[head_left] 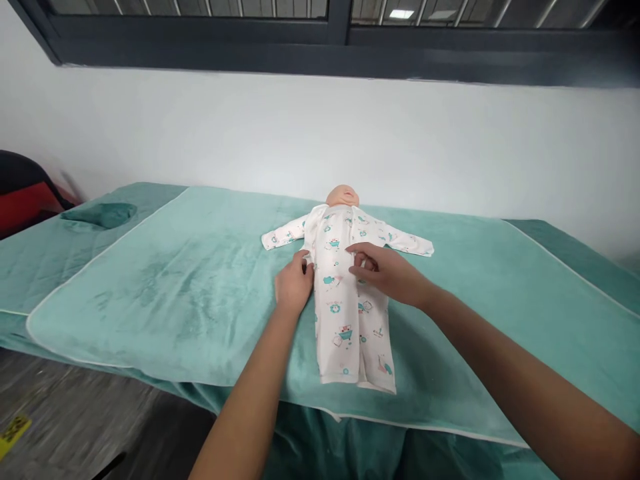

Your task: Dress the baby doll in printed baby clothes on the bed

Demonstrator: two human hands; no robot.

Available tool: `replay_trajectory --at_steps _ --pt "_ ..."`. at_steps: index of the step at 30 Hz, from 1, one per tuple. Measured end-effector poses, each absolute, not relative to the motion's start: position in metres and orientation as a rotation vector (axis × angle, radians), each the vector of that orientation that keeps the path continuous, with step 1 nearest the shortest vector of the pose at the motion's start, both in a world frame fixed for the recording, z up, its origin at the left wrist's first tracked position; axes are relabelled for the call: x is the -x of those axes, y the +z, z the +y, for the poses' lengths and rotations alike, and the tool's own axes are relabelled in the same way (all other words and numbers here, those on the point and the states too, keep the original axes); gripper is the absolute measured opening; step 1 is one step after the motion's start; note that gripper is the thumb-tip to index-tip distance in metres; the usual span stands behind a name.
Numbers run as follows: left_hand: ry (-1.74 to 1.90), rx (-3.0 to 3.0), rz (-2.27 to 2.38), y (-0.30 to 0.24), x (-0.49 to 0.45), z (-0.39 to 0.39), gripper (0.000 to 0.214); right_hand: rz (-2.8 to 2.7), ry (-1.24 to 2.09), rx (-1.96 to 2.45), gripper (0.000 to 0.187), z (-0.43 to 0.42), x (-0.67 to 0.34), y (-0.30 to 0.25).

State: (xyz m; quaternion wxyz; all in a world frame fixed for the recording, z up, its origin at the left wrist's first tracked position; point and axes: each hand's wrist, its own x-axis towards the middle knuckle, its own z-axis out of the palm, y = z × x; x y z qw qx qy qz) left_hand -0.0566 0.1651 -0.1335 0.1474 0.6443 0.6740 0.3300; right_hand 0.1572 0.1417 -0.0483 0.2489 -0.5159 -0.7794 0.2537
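Head view, nearest: a dark green, velvety bed cover (345,443) hangs in folds, nearer than the hem of a long-sleeved white cloth garment with teal and pink prints (337,327).
Floor: grey, streaked flooring (75,407) with a yellow, black-marked label (14,435), low and left of the garment.
Sheet: pale green, plush and white-edged (150,287), under the garment and to both sides.
Garment: lies flat, front up, sleeves stretched out sideways.
Left hand (294,283): at the garment's left side, fingers curled; whether it pinches cloth, I cannot tell.
Right hand (387,270): over the garment's front, thumb and forefinger apart, other fingers bent; contact is unclear.
Doll head: smooth, pinkish, rounded (343,194), at the garment's collar.
Far left of garment: a red and black object (30,203), cut off by the view.
Beyond garment: plain white wall (240,133), topped by a dark grey window frame (200,48).
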Motion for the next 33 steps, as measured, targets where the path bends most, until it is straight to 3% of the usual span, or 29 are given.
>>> replay_trajectory --at_steps 5,9,12,17,22,28,33 --pt "1.509 -1.787 1.875 -0.139 0.06 0.161 0.025 -2.119 0.66 1.43 0.029 0.139 -0.158 -0.057" --pt "1.799 -1.941 1.695 -0.129 0.055 0.158 0.023 -2.119 0.819 1.37 0.025 0.14 -0.155 -0.057" --pt "1.767 -2.325 1.549 -0.113 0.043 0.155 0.024 -1.874 0.852 1.339 0.024 0.156 -0.159 -0.046" --pt "1.272 -3.007 1.061 -0.093 0.02 0.149 0.019 -1.523 0.365 1.514 0.023 0.227 -0.167 -0.032" --pt "1.454 -2.508 1.069 -0.094 0.014 0.156 0.019 -1.72 0.175 1.902 0.034 0.288 -0.152 -0.055" --pt "1.566 -2.076 1.505 -0.094 -0.004 0.174 0.034 -1.81 0.24 1.816 0.029 0.296 -0.154 -0.069" --pt "1.699 -1.667 1.7 -0.092 -0.004 0.176 0.028 -1.76 0.21 1.812 0.032 0.291 -0.152 -0.064"
